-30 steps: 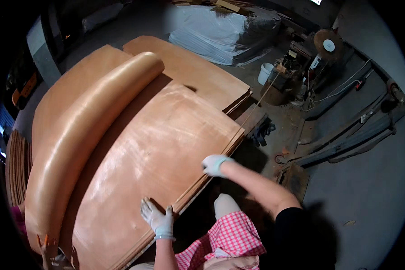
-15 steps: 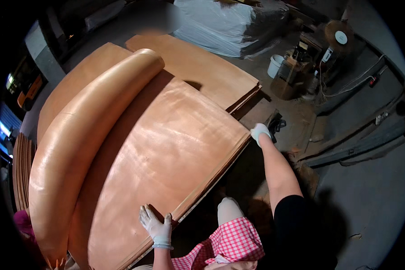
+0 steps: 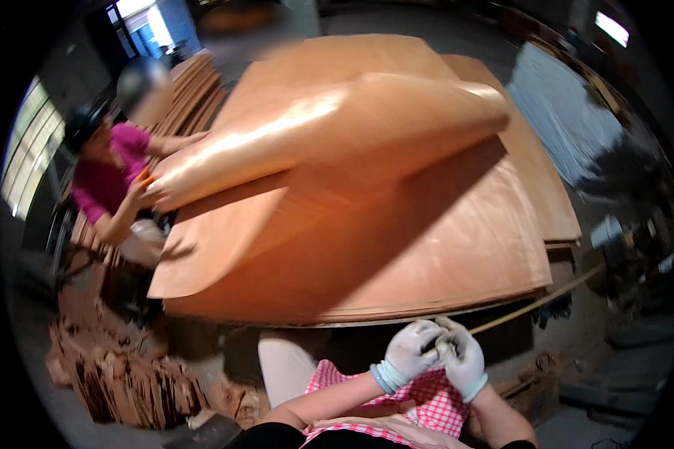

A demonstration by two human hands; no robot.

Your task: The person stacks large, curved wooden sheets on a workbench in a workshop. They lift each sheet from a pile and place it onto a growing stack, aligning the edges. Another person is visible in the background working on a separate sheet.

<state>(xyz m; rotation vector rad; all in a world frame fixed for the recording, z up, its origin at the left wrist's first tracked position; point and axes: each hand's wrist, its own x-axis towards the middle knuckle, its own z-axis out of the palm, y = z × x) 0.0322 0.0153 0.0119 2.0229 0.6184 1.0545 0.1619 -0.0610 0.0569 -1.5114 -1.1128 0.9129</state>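
Note:
My left hand point(image 3: 412, 352) and my right hand point(image 3: 462, 358), both in white gloves, meet just off the near edge of a wide stack of thin wood veneer sheets point(image 3: 457, 262). My right hand is closed on a long, thin, pale wooden strip point(image 3: 539, 303) that slants away to the right. The fingers of my left hand are curled against the right ones; what they pinch is hidden. Across the stack, the top veneer sheet point(image 3: 277, 142) is bowed up into a loose roll, its near left corner curling over the edge.
A co-worker point(image 3: 112, 176) in a magenta shirt holds the roll's left end. Broken veneer scraps point(image 3: 135, 382) are heaped at the lower left. More veneer sheets point(image 3: 550, 202) lie behind on the right, near a plastic-covered pile point(image 3: 558, 105) and a white bucket point(image 3: 605, 230).
The view has swung left, bringing the co-worker in. My hands have left the stack's edge and come together; a thin strip is now in the right one. The top sheet has shifted.

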